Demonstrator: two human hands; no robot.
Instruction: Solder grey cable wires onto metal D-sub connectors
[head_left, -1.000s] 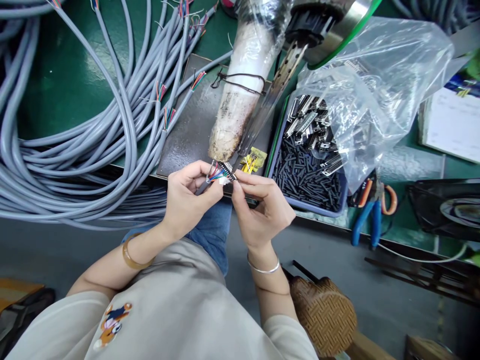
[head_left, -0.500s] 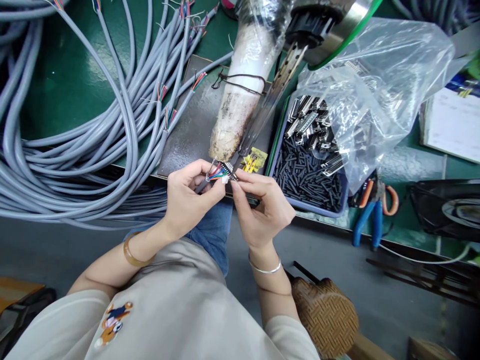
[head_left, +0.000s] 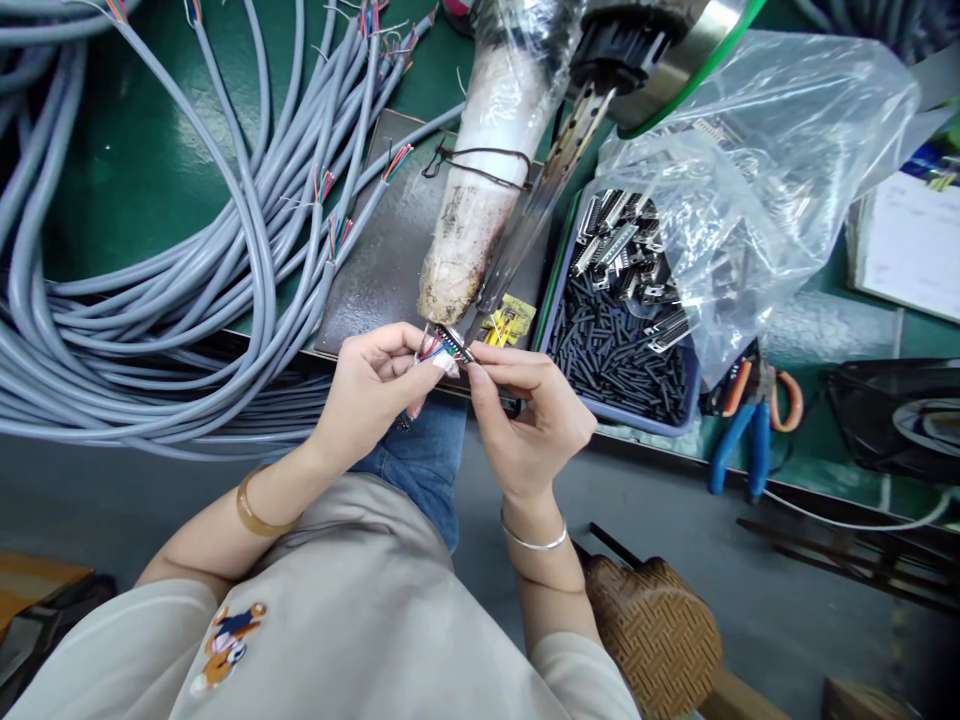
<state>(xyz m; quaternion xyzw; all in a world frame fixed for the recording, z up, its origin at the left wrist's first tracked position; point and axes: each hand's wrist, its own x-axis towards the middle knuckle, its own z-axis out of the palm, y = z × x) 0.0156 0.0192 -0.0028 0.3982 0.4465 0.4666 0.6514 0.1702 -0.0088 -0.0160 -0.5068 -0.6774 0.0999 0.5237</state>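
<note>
My left hand (head_left: 379, 385) is closed, its thumb and fingers pinching thin coloured wires (head_left: 435, 346) just below the nozzles. The wires run to a multi-pin connector (head_left: 454, 340) with a dark pin row and metal edge. My right hand (head_left: 529, 405) grips the connector's right end between thumb and fingertips. Right above the connector hang the tip of a white, stained, plastic-wrapped tube (head_left: 476, 190) and a narrow metal nozzle (head_left: 536, 210). How the wires sit on the pins is too small to tell.
Bundled grey cables (head_left: 247, 230) cover the bench's left. A blue bin (head_left: 694, 395) holds black sleeves (head_left: 607, 345) and metal connectors (head_left: 619, 240), partly under a clear plastic bag (head_left: 795, 150). Blue-and-orange pliers (head_left: 750, 430) lie to its right. Yellow pieces (head_left: 510, 322) rest beside the nozzle.
The connector has turned, so its long pin row shows more fully under the tube's tip. My left thumb has drawn slightly back to the left; both hands keep their hold.
</note>
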